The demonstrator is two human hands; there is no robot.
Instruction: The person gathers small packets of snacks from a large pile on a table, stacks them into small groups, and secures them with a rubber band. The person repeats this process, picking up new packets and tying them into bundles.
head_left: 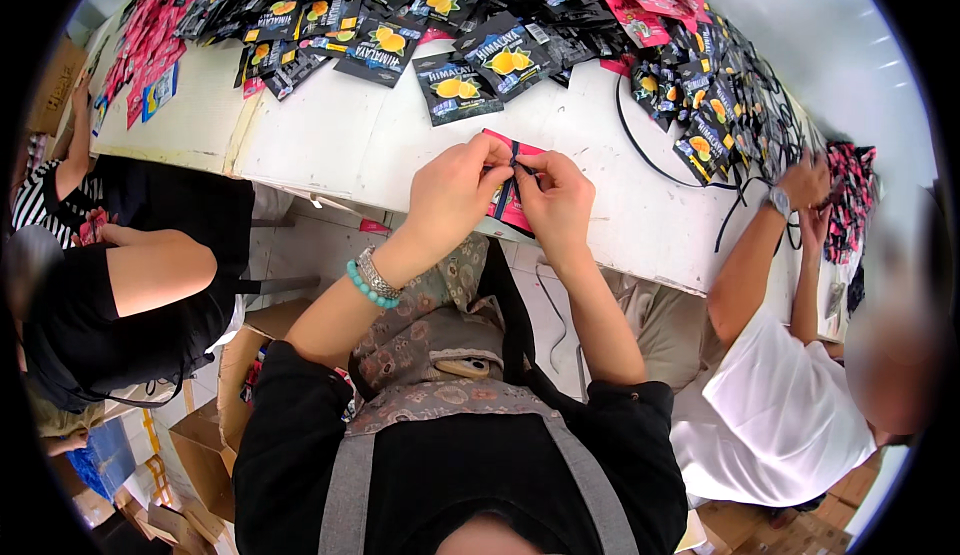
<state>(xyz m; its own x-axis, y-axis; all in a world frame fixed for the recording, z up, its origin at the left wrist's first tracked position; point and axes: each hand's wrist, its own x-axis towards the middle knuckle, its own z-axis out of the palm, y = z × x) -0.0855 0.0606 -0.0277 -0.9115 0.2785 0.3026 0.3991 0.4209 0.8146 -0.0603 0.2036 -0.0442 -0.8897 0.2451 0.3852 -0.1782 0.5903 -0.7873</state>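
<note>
At the front edge of the white table [290, 130], a pink packet [510, 213] has a dark cord [502, 199] running lengthwise across it. My left hand [450, 190], with a turquoise bead bracelet and a silver one at the wrist, pinches the cord near the packet's top, fingers curled. My right hand [553, 195] is closed on the cord from the other side, its fingertips close to the left ones. Both hands partly cover the packet. Just beyond them lie black packets with yellow lemon pictures [460, 95].
Heaps of black and pink packets [650, 10] cover the table's back, with loose black cords [640, 145] at right. A co-worker in white [760, 415] works at right; another person [75, 185] sits at left. Open cardboard boxes [200, 455] stand on the floor.
</note>
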